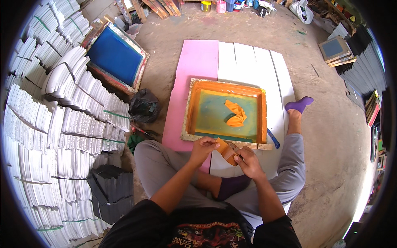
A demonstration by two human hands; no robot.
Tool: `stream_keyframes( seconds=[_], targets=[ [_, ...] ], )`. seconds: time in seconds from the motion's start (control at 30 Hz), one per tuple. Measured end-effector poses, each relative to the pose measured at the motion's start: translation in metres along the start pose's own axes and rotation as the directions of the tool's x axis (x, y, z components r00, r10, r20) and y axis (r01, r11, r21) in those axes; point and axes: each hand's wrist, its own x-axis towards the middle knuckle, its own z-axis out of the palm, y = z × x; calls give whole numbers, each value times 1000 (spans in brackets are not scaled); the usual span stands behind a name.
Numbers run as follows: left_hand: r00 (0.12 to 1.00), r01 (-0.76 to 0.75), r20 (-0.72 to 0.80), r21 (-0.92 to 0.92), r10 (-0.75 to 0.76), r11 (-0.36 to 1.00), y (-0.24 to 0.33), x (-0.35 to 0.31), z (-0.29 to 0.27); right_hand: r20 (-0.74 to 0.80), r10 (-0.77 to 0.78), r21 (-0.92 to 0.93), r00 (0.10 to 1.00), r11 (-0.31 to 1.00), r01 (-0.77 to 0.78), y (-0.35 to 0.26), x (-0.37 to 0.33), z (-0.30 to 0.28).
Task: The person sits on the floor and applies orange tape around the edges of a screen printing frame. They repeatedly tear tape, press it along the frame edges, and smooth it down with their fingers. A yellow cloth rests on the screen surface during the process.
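Note:
My right hand (249, 162) is closed round a roll of brown packing tape (234, 153). From the roll a short strip runs to my left hand (202, 149), whose fingers pinch its free end. Just beyond both hands lies a screen-printing frame (187, 109), its inner edges lined with orange-brown tape and its mesh stained green and yellow. A crumpled piece of orange tape (236, 114) rests on the mesh. Beside the frame's near right corner is a blue-handled tool (273, 138); its other end is hidden.
Pink and white boards (198, 58) lie under the frame. On the left stand tall bundled stacks of white sheets (82, 136), a blue screen frame (115, 53) and a black plastic bag (144, 106). More frames (337, 50) are at the right; paint tubs (221, 6) line the far side.

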Motion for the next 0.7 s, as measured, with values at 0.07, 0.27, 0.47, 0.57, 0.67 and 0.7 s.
stream_keyframes(
  seconds=[0.07,0.27,0.47,0.57,0.67,0.7],
  targets=[
    [999,46,15,-17,-46,999,2,-3,-5,5,-25,6,1000,1000,25,-1,-1,1],
    [994,101,30,10,-101,995,9,-13,-14,96,48,43,994,998,-52,-5,-2,2],
    [975,223,4,17,-223,975,25,-15,-11,144,5,26,990,1000,-9,-1,4,-2],
    [934,348,72,38,-350,937,22,-10,-19,129,-49,24,990,999,46,-2,7,-2],
    [896,433,66,92,-440,896,26,-9,-20,137,-57,18,989,998,55,-1,9,-5],
    [881,462,53,114,-470,879,28,-8,-19,143,-59,12,988,998,57,-2,10,-7]
  ],
)
